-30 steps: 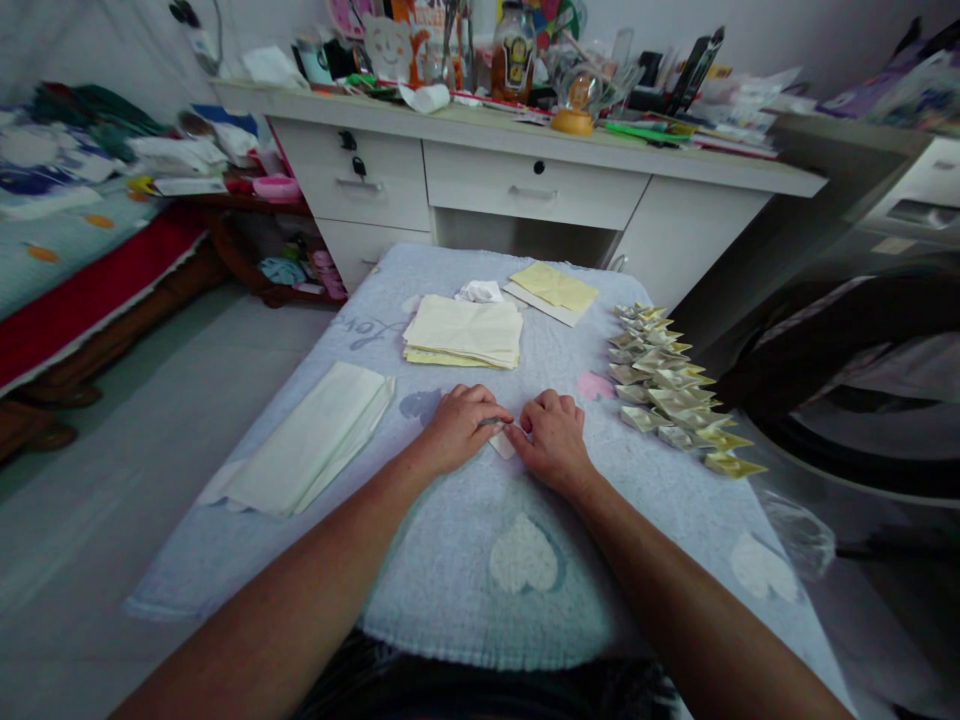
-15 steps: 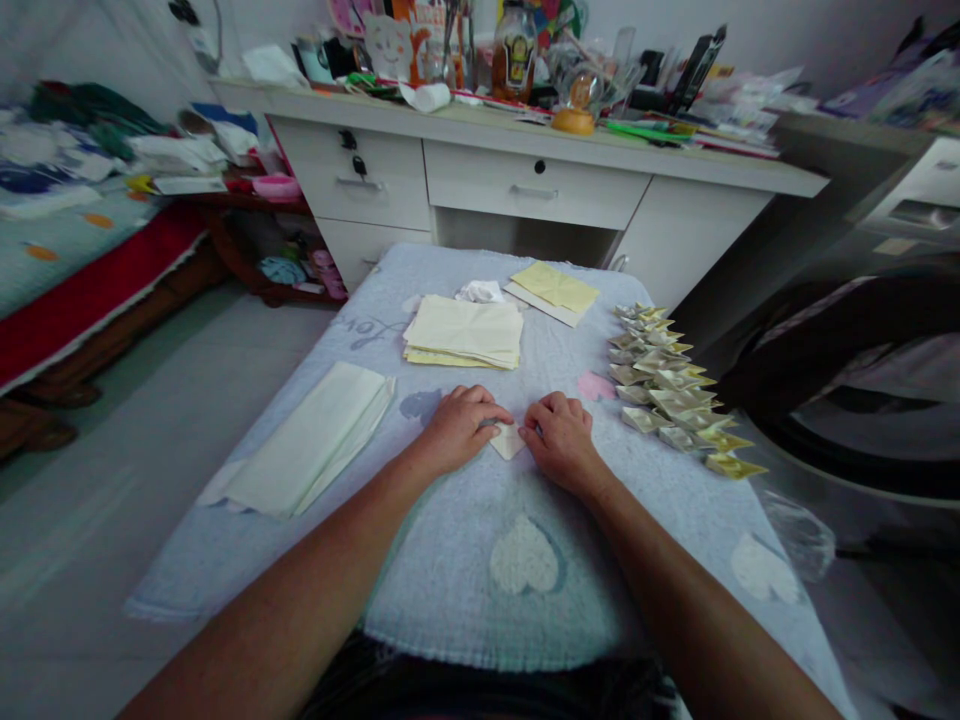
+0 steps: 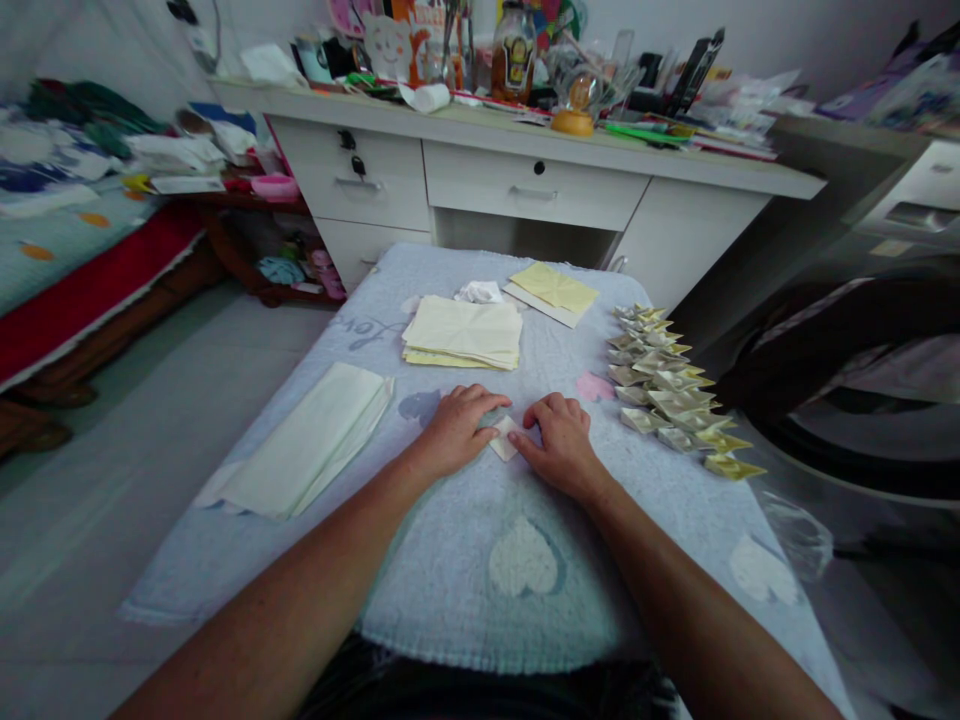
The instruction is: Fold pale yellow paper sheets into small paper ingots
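Observation:
A small folded paper square [image 3: 504, 438] lies flat on the cloth, one corner pointing toward me. My left hand [image 3: 463, 428] is at its left, thumb tip touching the edge and index finger held apart above. From the other side, my right hand [image 3: 559, 440] rests its thumb on the square's right part, its other fingers bent and away from the paper. Both hands are open, with thumb and fingers apart. Just beyond them sits a stack of cream paper sheets [image 3: 463, 330]. Rows of folded paper boats [image 3: 667, 385] stand to the right.
Folded pale paper [image 3: 300, 440] lies at the left on the blue cloth [image 3: 450, 560]. Yellow and white sheets [image 3: 559, 288] and a crumpled white paper [image 3: 480, 292] are at the back. Behind stands a cluttered white desk [image 3: 532, 170]; a washing machine [image 3: 907, 210] is at right.
My right thumb has moved left onto the paper square. Thumb and index finger of both hands have spread further apart, and more of the square shows. The boats and sheets stay put.

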A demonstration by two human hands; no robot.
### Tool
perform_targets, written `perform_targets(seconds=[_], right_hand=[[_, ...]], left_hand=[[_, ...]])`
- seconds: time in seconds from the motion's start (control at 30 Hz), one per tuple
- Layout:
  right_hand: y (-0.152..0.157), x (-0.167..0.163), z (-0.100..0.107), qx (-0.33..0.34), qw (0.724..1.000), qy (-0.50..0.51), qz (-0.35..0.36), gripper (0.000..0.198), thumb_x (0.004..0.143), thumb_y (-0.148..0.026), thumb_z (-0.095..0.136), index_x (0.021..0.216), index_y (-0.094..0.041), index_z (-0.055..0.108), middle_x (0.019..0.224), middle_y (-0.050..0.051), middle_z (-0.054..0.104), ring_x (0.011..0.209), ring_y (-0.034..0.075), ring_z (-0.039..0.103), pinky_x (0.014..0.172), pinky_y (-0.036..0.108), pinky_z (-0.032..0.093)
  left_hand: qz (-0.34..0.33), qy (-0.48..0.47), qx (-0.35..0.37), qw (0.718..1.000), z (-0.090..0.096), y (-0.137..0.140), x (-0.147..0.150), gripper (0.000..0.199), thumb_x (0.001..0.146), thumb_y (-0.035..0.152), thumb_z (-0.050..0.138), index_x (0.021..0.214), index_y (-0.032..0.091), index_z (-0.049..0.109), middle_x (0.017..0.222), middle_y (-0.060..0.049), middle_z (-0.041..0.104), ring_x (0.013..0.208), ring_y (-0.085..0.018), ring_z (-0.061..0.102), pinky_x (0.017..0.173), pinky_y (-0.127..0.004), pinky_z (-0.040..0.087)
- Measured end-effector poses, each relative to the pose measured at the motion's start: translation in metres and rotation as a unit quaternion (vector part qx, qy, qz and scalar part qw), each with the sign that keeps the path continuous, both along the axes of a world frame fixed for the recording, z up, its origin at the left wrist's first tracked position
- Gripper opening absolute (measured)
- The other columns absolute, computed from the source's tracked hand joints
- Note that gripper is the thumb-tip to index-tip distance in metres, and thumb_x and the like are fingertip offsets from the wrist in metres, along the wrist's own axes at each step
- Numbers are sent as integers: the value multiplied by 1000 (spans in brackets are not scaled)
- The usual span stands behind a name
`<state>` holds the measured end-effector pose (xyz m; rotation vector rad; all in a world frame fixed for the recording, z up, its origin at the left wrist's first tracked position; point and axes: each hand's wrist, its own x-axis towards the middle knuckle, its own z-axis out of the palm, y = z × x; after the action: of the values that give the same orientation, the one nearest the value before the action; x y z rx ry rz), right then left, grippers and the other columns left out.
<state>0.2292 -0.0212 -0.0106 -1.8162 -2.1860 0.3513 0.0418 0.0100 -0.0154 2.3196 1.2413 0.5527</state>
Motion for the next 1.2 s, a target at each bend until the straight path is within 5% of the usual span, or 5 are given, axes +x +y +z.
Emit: perform_targets(seconds=[0.27, 0.47, 0.63, 0.83, 1.2], right_hand=[[-1, -3, 2, 8, 999, 42, 18, 17, 82, -35, 64, 89, -20, 60, 99, 6, 54, 96, 23, 44, 83, 35, 32], [-1, 0, 1, 55, 979, 184, 64, 16, 81, -28, 63, 92, -19, 55, 95, 6, 56, 92, 21, 48, 83, 35, 37], [2, 2, -1, -12, 933, 350, 84, 18, 84, -35, 59, 89, -18, 57, 80, 1, 56, 76, 16, 51, 70, 27, 40], [1, 4, 2, -58, 916, 391, 71, 26, 83, -40, 58, 70, -18, 54, 65, -2, 48, 63, 12, 44, 59, 24, 34], [2, 11, 3, -111, 894, 428, 79, 34, 87, -45, 52, 70, -17, 59, 62, -2, 49, 61, 11, 44, 58, 23, 34]], left_hand=[[19, -25, 8, 999, 0, -2, 3, 24, 79, 26, 62, 102, 20, 67, 106, -6, 61, 103, -23, 51, 93, -37, 39], [33, -216, -165, 962, 2, -3, 5, 10, 78, 24, 60, 85, 16, 62, 70, 3, 54, 61, -10, 46, 58, -22, 37], [41, -326, -228, 917, 2, -4, 6, 15, 74, 25, 64, 84, 15, 58, 68, 5, 49, 60, -8, 45, 56, -19, 35], [23, -297, -239, 924, -2, -7, 8, 23, 79, 32, 61, 94, 15, 64, 72, 2, 54, 65, -10, 50, 59, -21, 37], [24, -260, -230, 937, -2, -9, 7, 20, 80, 34, 61, 81, 15, 62, 64, 5, 48, 59, -8, 43, 54, -20, 31]])
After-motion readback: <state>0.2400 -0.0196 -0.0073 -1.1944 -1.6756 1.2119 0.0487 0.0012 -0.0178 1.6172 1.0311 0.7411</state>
